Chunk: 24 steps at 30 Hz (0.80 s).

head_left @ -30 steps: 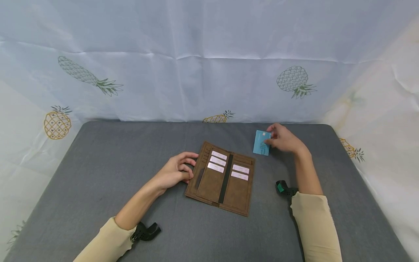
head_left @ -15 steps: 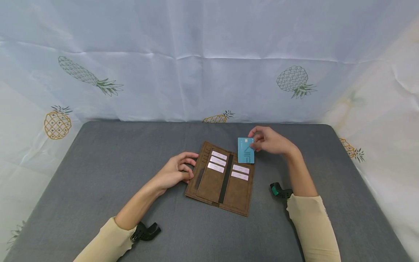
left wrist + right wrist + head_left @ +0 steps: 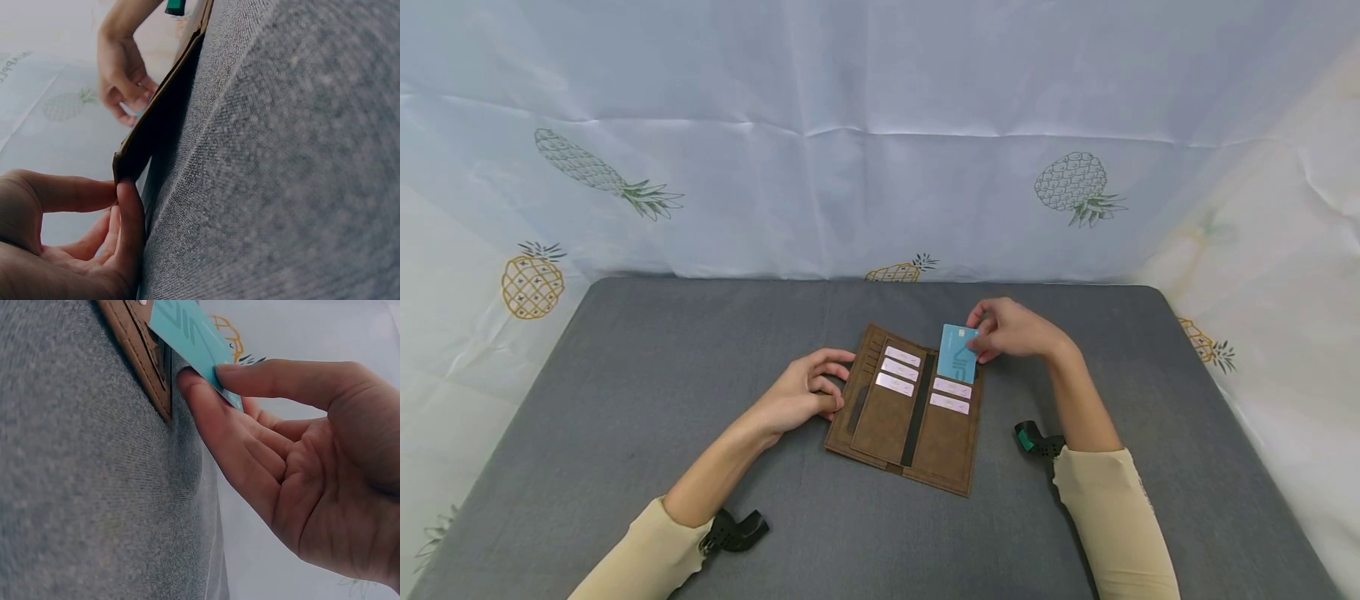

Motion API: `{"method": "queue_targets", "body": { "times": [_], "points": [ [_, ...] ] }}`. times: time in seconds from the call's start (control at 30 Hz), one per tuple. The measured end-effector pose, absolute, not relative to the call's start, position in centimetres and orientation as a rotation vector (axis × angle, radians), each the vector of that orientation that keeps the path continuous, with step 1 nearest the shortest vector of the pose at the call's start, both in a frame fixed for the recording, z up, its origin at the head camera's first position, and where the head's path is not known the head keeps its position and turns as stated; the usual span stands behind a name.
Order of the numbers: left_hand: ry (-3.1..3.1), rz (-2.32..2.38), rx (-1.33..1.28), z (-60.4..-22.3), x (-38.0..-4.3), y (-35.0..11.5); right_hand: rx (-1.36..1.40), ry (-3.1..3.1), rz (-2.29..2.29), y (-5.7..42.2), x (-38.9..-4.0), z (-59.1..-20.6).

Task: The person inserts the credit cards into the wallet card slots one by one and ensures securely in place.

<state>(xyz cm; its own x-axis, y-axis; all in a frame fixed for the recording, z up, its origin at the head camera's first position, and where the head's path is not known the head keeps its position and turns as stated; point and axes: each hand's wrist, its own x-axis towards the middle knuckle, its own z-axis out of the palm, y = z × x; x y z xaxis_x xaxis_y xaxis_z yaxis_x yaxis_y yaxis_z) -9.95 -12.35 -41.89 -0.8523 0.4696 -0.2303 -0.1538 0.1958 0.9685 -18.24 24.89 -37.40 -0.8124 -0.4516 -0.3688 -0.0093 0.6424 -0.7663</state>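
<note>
A brown wallet (image 3: 880, 425) lies spread on the table, with white-pink cards showing in slots on both halves and a dark strip along its fold. My left hand (image 3: 801, 392) pinches the wallet's left edge; in the left wrist view thumb and finger grip that edge, which is tilted up off the cloth. A light blue card (image 3: 956, 358) is pinched by my right hand (image 3: 1011, 327) at its right side. The card's lower end lies over the top of the wallet's right half, just above the upper card there. In the right wrist view the blue card (image 3: 187, 337) slants down towards the wallet.
The table (image 3: 662, 400) has a grey cloth cover. Behind it hangs a pale curtain (image 3: 820, 192) printed with pineapples. Black wrist devices (image 3: 733, 531) sit below both forearms.
The right hand has carried the blue card leftward and nearer, from beside the wallet to the top of its right half. The left hand and the wallet have stayed in place.
</note>
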Motion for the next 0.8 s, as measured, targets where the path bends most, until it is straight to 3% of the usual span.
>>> {"method": "queue_targets", "body": {
  "times": [0.8],
  "points": [
    [2.007, 1.686, 0.282, -41.8, -9.89, -12.35, -0.534, 2.328, -0.915, 24.88, -18.2, -38.06]
  ]
}}
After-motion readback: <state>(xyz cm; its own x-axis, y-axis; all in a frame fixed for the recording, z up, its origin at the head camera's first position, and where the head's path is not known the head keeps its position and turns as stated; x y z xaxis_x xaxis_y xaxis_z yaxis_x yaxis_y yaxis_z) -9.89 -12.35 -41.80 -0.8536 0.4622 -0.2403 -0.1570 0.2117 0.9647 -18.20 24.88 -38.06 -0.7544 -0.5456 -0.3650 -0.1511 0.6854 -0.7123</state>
